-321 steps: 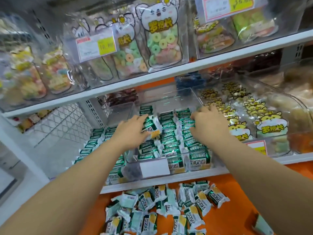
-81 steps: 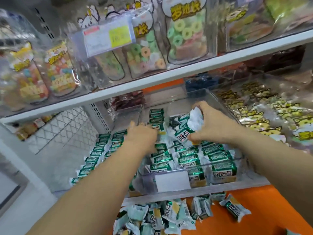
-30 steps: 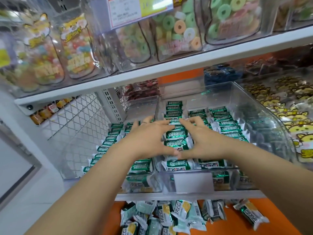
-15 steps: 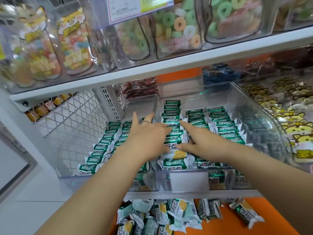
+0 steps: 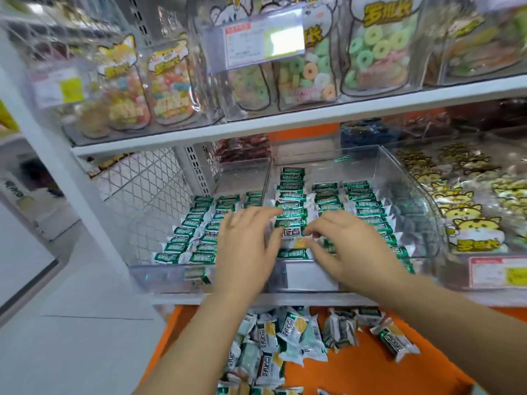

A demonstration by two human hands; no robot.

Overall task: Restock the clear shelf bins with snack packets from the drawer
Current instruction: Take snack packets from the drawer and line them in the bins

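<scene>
Head view: packet [image 5: 293,240] lies crosswise between left hand [image 5: 248,249], open and flat, and right hand [image 5: 353,249], pinching its edge.

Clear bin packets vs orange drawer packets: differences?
Bin packets stand on edge in tidy rows inside the clear bin; drawer packets lie jumbled in a loose heap in the orange drawer. Bin packets show mostly green tops; drawer packets show whole faces with yellow. Both share green-and-white wrappers.

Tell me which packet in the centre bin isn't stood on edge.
The packet between the left hand and right hand, in the bin's left row: it shows its white-and-yellow face, the rest only green edges.
</scene>
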